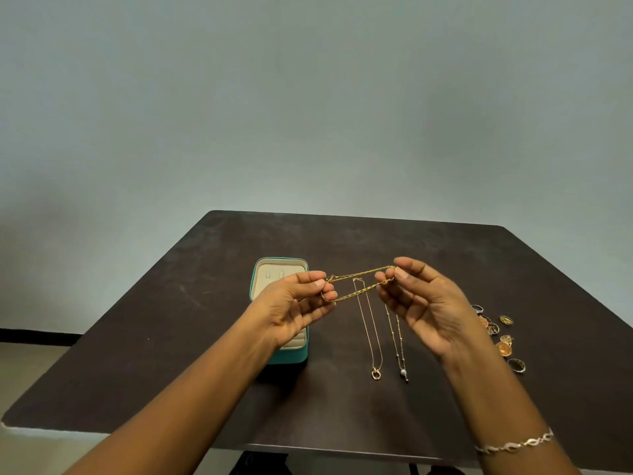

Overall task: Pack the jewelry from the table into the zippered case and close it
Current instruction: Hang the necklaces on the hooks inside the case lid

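Note:
A gold chain is stretched doubled in the air between my two hands above the table. My left hand pinches its left end, and my right hand pinches its right end. Behind and under my left hand stands the teal zippered case, open, with a beige lining; my hand hides its middle. On the dark table lie a thin gold necklace with a ring pendant and a beaded necklace with a pearl pendant. Several rings and earrings lie at the right.
The table's front edge runs just below my forearms. A silver bracelet is on my right wrist. A plain grey wall stands behind the table, and floor shows at the left.

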Demonstrator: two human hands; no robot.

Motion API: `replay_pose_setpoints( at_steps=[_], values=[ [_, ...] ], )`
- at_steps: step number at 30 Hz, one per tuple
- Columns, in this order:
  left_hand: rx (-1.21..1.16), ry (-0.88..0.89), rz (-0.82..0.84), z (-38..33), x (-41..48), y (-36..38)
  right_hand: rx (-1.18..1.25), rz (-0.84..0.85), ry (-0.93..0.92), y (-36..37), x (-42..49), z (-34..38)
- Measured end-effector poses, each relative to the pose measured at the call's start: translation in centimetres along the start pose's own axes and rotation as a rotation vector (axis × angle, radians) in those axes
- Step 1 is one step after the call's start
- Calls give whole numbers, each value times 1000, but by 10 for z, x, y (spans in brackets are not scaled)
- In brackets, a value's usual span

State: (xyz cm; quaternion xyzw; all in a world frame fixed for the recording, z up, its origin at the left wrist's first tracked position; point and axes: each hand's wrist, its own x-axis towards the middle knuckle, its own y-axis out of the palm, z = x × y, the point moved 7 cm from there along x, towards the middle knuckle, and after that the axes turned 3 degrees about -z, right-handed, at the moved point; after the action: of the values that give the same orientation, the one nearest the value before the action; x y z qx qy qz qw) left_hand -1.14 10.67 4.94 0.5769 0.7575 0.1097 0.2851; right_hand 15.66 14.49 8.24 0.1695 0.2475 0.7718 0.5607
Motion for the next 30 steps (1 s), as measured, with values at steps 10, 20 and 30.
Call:
replay_pose_setpoints(
  at_steps=[10,20,30],
  values=[
    [420,336,-106,-36,13,-28,-735,165,-115,55,39,30],
    [764,450,-553,-38,50,-128,-1147,236,-145,68,70,27],
    [948,387,-483,-23,72,-136,-1246,357,-197,105,83,7]
  ],
)
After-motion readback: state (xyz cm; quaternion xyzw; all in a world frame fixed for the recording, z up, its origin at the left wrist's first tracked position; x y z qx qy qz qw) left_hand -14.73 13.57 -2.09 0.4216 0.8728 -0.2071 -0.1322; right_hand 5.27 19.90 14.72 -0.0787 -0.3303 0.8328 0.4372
